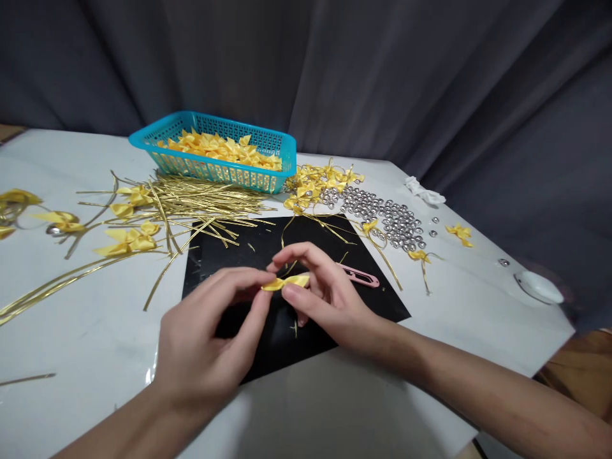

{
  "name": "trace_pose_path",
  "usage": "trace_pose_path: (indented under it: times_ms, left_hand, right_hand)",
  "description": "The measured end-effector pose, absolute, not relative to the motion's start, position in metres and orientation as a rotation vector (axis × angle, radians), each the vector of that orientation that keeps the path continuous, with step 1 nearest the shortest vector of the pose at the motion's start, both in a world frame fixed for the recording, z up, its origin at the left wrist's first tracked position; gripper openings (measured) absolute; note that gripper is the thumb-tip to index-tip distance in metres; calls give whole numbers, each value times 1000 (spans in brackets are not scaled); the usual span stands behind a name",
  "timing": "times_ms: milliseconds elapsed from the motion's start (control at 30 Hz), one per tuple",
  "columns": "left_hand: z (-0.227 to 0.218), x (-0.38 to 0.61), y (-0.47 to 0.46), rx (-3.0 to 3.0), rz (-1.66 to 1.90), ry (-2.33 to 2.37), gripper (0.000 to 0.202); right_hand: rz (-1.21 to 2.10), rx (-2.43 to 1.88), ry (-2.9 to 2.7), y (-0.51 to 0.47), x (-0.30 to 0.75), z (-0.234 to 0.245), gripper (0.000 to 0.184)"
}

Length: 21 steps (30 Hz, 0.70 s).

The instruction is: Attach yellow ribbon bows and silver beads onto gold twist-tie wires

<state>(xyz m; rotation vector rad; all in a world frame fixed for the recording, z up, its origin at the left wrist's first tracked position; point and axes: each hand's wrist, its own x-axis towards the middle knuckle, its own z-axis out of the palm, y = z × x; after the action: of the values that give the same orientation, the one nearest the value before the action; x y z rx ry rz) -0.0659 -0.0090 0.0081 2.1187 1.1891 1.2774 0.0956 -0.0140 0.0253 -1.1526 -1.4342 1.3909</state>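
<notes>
A small yellow ribbon bow point(297, 280) is held between my two hands above a black mat point(287, 357). My left hand point(210, 331) pinches its left end between thumb and forefinger. On the other side, my right hand point(329, 293) has its thumb against the bow's right half, with the fingers curled behind it. A gold cord stands up from behind the right fingers; whether it joins the bow is hidden. Just right of that hand lies a pink cutter point(361, 276) on the mat, partly covered by the fingers.
A blue basket point(215, 169) of yellow bows stands at the back, with gold cords point(205, 197) heaped before it. Silver beads point(387, 217) spread to its right beside corded bows point(306, 188). More bows point(129, 239) lie left. A white dish point(539, 287) sits near the right edge.
</notes>
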Motion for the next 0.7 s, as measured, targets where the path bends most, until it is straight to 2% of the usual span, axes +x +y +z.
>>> trace_pose_path:
  times_ms: [67, 233, 433, 700]
  left_hand:
    - [10, -63, -5, 1829, 1211, 1307, 6]
    - [17, -61, 6, 1435, 1105, 1284, 17]
    - [20, -59, 7, 1418, 1005, 1225, 16]
    - [14, -60, 9, 1337, 1042, 1298, 17]
  right_hand:
    - [1469, -1147, -1430, -12, 95, 22, 31]
    - [1478, -1201, -1326, -7, 90, 12, 32]
    - [1402, -1282, -1243, -6, 88, 9, 32]
    - [1388, -1298, -1264, -7, 87, 12, 31]
